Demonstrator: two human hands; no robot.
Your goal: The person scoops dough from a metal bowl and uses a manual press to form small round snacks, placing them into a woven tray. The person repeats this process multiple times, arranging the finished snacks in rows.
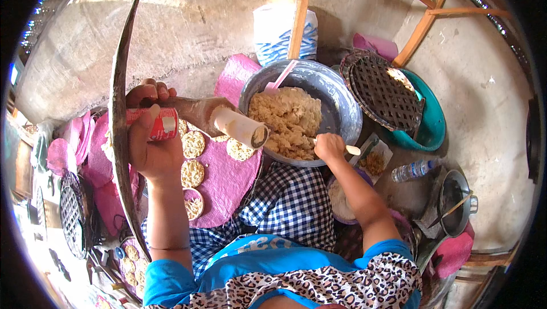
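Observation:
My left hand (pixel 149 138) is closed around a red can (pixel 164 124), beside a long curved wooden lever (pixel 121 95). From there a wooden arm (pixel 192 112) runs to a white plastic tube (pixel 241 127), which points at the basin. In my right hand (pixel 330 147) is a spoon with a pale handle (pixel 352 150), its head hidden at the dough. Crumbly tan dough (pixel 290 116) and a pink plastic scoop (pixel 284 76) lie in the large grey basin (pixel 342 91). Below the tube, a pink sheet (pixel 226 189) holds several noodle-like dough rounds (pixel 192 144) and a ring (pixel 201 203) with strands inside.
A teal basin (pixel 438 116) with a dark woven rack (pixel 380 91) stands at the right. Nearer are a plastic water bottle (pixel 412 170), a bowl of white flour (pixel 342 200) and a metal pan (pixel 455 202). A wooden post (pixel 300 14) rises behind the basin. More pink sheets (pixel 100 151) hang left.

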